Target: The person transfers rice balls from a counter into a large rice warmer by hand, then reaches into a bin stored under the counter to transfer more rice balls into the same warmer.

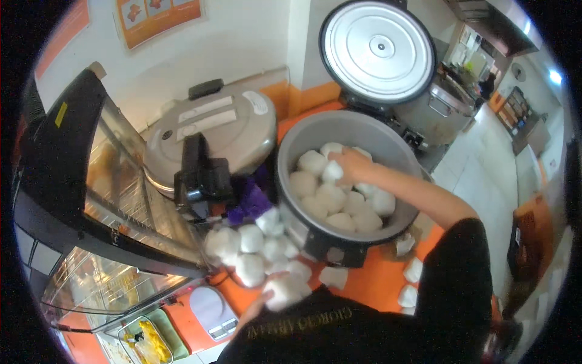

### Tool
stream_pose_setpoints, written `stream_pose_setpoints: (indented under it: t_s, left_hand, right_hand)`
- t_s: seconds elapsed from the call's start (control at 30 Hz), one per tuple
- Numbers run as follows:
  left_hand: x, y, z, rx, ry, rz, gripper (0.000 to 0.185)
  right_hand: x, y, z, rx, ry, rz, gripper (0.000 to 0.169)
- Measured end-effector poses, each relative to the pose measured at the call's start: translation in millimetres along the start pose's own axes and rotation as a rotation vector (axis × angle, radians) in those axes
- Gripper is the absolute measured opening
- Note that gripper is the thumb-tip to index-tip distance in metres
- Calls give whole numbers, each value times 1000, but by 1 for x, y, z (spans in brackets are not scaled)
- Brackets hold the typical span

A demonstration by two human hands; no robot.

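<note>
My right hand point(354, 166) is inside the open grey pot of a large cooker point(291, 150), its fingers around a small white bundle point(333, 171). Around it, several round white bundles point(331, 198), perhaps wrapped rice portions, fill the pot's floor. Close to my body, my left hand point(266, 298) grips another white bundle point(287, 292), slightly blurred. A heap of similar bundles point(250, 269) lies on the orange counter point(377, 277) between that hand and the cooker. The raised round metal lid point(363, 59) stands behind the pot.
A second cooker with its lid down point(227, 132) stands to the left. Nearby are a purple cloth point(254, 200), a glass display warmer point(150, 182), a kitchen scale point(211, 309) and a tray of yellow food point(154, 341). More white bundles point(408, 295) lie at the right counter edge.
</note>
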State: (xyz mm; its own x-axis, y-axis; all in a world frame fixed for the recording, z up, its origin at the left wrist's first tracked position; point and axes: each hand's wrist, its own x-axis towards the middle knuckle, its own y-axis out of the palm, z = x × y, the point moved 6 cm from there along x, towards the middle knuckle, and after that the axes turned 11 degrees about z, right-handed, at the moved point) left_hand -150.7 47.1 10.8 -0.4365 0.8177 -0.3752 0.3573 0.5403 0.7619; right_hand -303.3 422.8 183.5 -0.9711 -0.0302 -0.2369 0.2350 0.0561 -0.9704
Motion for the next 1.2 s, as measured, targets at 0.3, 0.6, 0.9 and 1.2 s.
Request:
stream_pose_setpoints:
  t_s: [0.3,0.6,0.9,1.2]
  left_hand:
    - [13,-10,-12,12,-54,-47,56]
    - [32,-15,-32,201,-108,-27,51]
    - [22,97,-82,671,-230,491,94]
    - [19,147,-96,547,-142,826,111]
  right_hand:
    - [-38,67,-49,335,451,366,77]
    - [-60,51,-7,-239,-11,503,40]
    - [-153,-83,213,348,-820,123,52]
    - [-76,-75,70,795,-282,268,67]
